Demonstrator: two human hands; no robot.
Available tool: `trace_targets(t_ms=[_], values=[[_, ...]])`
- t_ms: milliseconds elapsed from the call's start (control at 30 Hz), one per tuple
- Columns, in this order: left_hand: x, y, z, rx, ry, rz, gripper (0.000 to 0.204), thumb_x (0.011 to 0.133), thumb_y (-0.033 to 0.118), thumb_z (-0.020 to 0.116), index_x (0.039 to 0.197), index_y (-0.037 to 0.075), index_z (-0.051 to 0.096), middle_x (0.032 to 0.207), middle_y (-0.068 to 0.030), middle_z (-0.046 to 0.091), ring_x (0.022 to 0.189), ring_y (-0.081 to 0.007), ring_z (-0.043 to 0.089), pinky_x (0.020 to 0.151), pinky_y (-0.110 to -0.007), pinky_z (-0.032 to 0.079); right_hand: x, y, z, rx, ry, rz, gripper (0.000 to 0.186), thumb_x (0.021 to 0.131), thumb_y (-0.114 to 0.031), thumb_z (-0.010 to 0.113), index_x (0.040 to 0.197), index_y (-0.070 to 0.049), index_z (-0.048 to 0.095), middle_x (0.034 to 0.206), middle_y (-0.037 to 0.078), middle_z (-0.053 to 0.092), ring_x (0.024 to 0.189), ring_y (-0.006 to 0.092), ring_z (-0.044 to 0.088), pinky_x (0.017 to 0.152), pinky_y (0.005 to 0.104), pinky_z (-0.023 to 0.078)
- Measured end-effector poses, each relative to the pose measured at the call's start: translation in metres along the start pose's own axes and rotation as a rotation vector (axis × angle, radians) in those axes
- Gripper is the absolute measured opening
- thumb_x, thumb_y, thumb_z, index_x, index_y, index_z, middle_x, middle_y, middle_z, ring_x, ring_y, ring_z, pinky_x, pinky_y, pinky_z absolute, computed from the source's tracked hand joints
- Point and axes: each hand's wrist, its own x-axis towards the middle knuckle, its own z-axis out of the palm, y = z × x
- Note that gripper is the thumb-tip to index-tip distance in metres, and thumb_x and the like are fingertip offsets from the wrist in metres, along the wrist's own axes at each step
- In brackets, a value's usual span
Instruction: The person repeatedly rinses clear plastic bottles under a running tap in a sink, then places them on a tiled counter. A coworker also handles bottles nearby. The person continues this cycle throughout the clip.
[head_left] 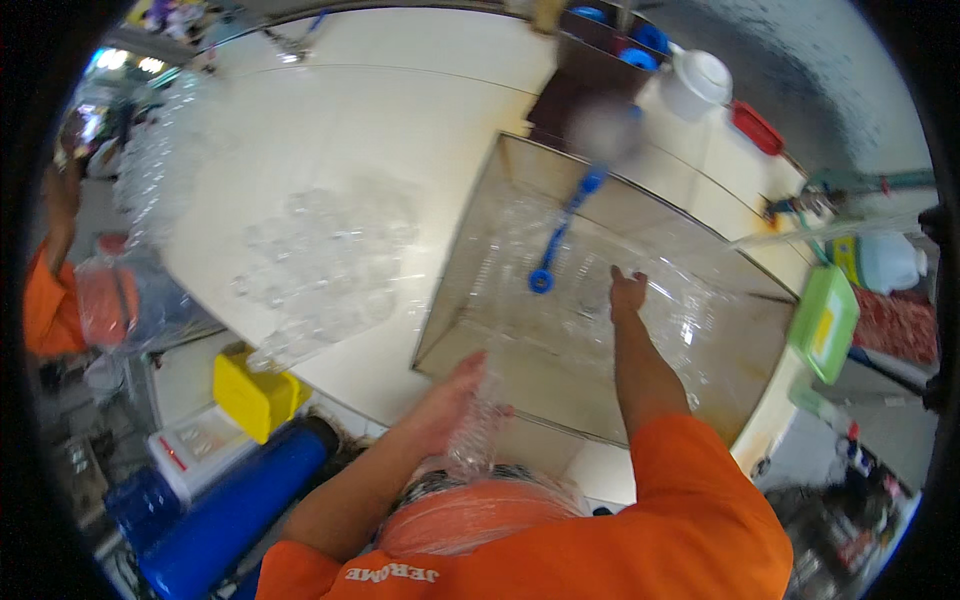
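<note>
My left hand is wrapped round a clear plastic bottle, held close to my body at the near left corner of the sink. My right hand reaches out over the beige sink, its thumb and fingers apart with nothing seen between them. Under and around it lie several clear plastic bottles, blurred and hard to tell apart. A blue rod-like fitting with a round end hangs over the sink, left of my right hand.
Many clear bottles lie heaped on the white counter to the left. Behind the sink stand a dark bin and a white tub. A green-lidded container sits right, a yellow container lower left. Another person's orange sleeve shows far left.
</note>
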Motion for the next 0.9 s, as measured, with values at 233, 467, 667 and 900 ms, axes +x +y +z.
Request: trace_targets(t_ms=[233, 467, 667, 900], values=[[-0.067, 0.007, 0.031, -0.013, -0.141, -0.08, 0.064, 0.102, 0.043, 0.051, 0.158, 0.022, 0.025, 0.12, -0.0149, 0.062, 0.101, -0.0312, 0.066, 0.076, -0.039, 0.057, -0.057, -0.051, -0.041, -0.028, -0.015, -0.512, 0.067, 0.077, -0.028, 0.079, 0.128, 0.003, 0.049, 0.115, 0.028, 0.066, 0.106, 0.0429, 0.065, 0.09, 0.0474, 0.052], [-0.075, 0.116, 0.079, 0.767, 0.302, 1.076, 0.064, 0.098, 0.025, 0.063, 0.154, 0.016, 0.033, 0.13, -0.0136, 0.06, 0.109, -0.0216, 0.061, 0.086, -0.034, 0.052, -0.059, -0.12, -0.169, -0.207, 0.114, -0.892, 0.059, 0.08, -0.022, 0.078, 0.128, -0.001, 0.053, 0.106, 0.026, 0.067, 0.098, 0.0429, 0.065, 0.085, 0.0466, 0.053], [-0.05, 0.203, 0.071, 1.942, 1.019, 1.295, 0.056, 0.086, 0.018, 0.074, 0.136, 0.012, 0.049, 0.127, -0.0172, 0.061, 0.121, -0.0352, 0.055, 0.098, -0.049, 0.044, -0.129, -0.214, -0.282, 0.075, 0.106, -0.993, 0.057, 0.08, -0.02, 0.081, 0.126, 0.0, 0.054, 0.098, 0.018, 0.068, 0.089, 0.0276, 0.067, 0.082, 0.037, 0.053], [-0.045, 0.17, 0.087, 1.728, 0.79, 1.696, 0.044, 0.087, 0.017, 0.072, 0.126, 0.006, 0.058, 0.126, -0.017, 0.061, 0.121, -0.034, 0.055, 0.099, -0.045, 0.044, -0.148, -0.144, -0.176, 0.282, -0.571, -0.361, 0.041, 0.092, -0.029, 0.068, 0.12, -0.002, 0.058, 0.1, 0.009, 0.07, 0.089, 0.0189, 0.065, 0.077, 0.0343, 0.052]])
